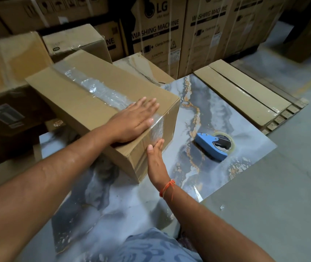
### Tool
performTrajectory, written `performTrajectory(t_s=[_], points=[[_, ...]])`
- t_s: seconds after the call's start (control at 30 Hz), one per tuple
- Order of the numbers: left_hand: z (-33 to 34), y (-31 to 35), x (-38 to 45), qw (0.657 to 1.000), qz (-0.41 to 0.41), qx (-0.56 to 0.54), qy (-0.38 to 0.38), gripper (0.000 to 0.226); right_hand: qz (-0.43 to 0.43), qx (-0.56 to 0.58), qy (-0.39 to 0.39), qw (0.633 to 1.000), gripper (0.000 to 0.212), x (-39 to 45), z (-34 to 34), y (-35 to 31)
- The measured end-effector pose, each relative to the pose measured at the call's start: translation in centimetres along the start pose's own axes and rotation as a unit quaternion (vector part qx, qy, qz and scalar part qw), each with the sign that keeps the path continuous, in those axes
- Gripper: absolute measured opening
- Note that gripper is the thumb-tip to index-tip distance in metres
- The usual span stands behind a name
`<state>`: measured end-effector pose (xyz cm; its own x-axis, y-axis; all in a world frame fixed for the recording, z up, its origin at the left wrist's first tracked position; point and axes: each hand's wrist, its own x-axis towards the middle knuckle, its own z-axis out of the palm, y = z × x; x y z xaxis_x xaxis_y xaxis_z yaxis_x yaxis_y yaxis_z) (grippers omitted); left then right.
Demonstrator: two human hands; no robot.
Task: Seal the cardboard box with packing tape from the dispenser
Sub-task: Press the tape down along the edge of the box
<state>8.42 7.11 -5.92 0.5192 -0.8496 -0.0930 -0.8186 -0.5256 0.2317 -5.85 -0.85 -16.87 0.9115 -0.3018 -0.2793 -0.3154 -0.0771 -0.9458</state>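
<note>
A long brown cardboard box (79, 103) lies on a marbled grey slab (217, 114). Clear packing tape (97, 89) runs along its top seam and folds down over the near end face. My left hand (135, 120) lies flat, fingers spread, on the top of the box over the tape near the end edge. My right hand (155, 159) presses flat against the end face, its fingertips on the tape's hanging end. The blue tape dispenser (213, 145) lies on the slab to the right of the box, apart from both hands.
Large washing-machine cartons (156, 35) stand along the back. More boxes (8, 59) are stacked at the left, touching the box's far side. Flat wrapped cartons (245, 93) lie on a pallet at the right. Bare grey floor (283, 186) spreads to the right.
</note>
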Motion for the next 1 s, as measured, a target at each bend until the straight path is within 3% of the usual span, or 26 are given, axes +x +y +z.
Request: performTrajectory(t_s=[0.23,0.43,0.5,0.67,0.77,0.87,1.0], points=[[-0.7,-1.0,-1.4,0.995,0.096,-0.008,-0.032,0.066,-0.048,-0.014,0.056,0.997,0.066,-0.2,0.3,-0.7],[-1.3,-3.5,-2.2,1.0,0.009,0.02,-0.009,0.069,-0.216,-0.057,0.137,0.965,0.071,-0.3,0.6,-3.5],[-1.3,-3.4,-2.2,1.0,0.004,0.024,-0.007,0.071,-0.237,-0.042,0.15,0.959,0.07,-0.2,1.0,-3.7],[-1.2,-3.2,-2.2,0.999,-0.005,0.034,-0.018,0.074,-0.16,0.0,0.131,0.978,0.063,0.5,2.0,-1.6],[-1.0,-3.0,-2.3,0.999,-0.017,0.036,-0.019,0.075,-0.056,-0.029,0.073,0.995,0.067,0.5,1.0,0.4],[-0.5,-1.8,-2.7,0.998,-0.059,0.021,0.0,0.078,-0.044,-0.071,0.038,0.996,0.063,-0.3,-1.1,1.0],[0.3,1.1,-3.0,0.992,-0.128,0.009,0.009,0.079,-0.041,-0.144,0.1,0.984,0.041,-0.3,-5.1,1.5]])
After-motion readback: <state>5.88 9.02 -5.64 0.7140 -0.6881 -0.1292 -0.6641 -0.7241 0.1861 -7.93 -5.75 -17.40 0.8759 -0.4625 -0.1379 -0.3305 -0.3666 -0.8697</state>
